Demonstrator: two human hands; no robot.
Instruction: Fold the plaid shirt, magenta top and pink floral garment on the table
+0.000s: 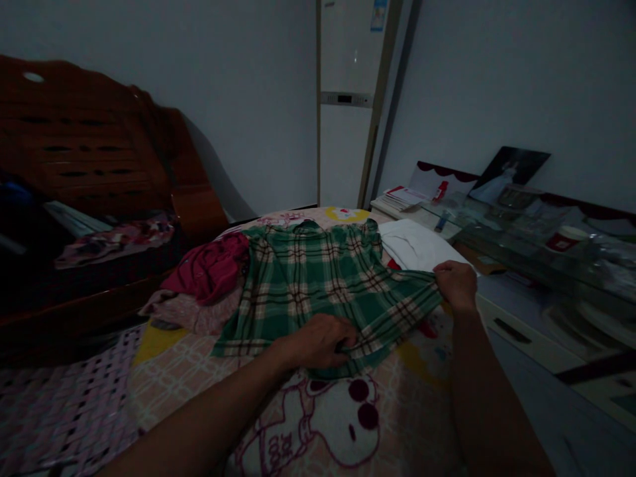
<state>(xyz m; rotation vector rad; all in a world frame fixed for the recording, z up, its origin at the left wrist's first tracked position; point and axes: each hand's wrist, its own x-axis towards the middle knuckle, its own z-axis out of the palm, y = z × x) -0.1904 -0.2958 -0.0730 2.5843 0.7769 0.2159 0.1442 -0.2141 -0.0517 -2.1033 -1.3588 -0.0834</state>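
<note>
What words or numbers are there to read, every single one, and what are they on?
White cartoon dog on the peach patterned cloth: sideways letters, perhaps "JOE"; the rest too blurred.
Blue rectangular sticker on the tall white cabinet: too small to read.
Grey control panel: marks too small.
Green plaid cloth garment: no words seen.

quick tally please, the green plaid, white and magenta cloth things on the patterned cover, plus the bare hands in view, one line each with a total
Green plaid garment: 1
White cloth: 1
Magenta cloth: 1
Bare hands, left hand and right hand: 2
Total: 5
</note>
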